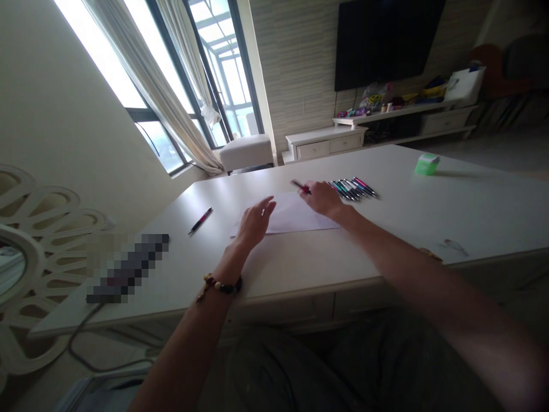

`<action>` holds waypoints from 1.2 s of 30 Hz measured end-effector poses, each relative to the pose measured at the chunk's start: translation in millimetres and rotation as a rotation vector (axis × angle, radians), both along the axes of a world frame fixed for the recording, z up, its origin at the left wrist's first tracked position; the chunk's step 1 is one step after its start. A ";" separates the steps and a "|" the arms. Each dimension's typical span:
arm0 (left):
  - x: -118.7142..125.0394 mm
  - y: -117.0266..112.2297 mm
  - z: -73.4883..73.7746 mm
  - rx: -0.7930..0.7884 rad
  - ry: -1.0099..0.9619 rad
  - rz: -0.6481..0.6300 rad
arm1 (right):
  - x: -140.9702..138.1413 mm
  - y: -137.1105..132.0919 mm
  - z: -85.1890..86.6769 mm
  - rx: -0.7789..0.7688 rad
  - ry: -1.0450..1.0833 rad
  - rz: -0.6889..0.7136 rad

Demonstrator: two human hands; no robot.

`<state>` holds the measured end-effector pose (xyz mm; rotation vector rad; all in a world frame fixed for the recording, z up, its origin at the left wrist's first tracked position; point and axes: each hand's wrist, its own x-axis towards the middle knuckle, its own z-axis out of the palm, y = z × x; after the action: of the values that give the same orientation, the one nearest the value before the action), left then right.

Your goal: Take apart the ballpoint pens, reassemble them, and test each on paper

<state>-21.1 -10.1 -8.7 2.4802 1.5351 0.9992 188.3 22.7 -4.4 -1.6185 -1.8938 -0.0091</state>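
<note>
My right hand (325, 198) is closed around a red pen (301, 187) whose tip sticks out to the left, over the far edge of a white sheet of paper (295, 217). My left hand (254, 222) lies open on the sheet's left part, fingers stretched forward; a beaded bracelet (221, 284) is on that wrist. Just right of my right hand lies a row of several pens (354, 189) in green, red and dark colours. Another red and black pen (200, 221) lies alone on the white table (472, 212), left of the paper.
A small green box (426, 164) stands at the table's far right. A blurred dark object (128, 266) sits at the near left with a cable hanging off the edge. Beyond are a window with curtains, a white stool (246, 151) and a TV cabinet.
</note>
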 end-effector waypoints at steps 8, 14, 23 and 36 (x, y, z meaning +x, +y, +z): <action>-8.1 3.8 -5.3 -0.102 0.220 -0.031 | 39.8 27.7 -8.1 -0.289 0.912 0.099; -6.5 6.9 -8.9 -0.097 0.205 -0.099 | 34.5 24.5 -15.0 -0.304 0.870 0.135; -6.0 3.2 -6.2 -0.224 0.103 -0.226 | 34.7 27.9 -25.6 -0.170 0.786 0.056; -1.5 0.8 -5.0 -0.201 0.079 -0.165 | 34.9 33.3 -35.8 -0.100 0.523 -0.088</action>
<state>-22.6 -9.3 -13.7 2.4809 1.3482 0.6937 223.2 55.9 -40.2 -1.5767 -1.4376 0.4363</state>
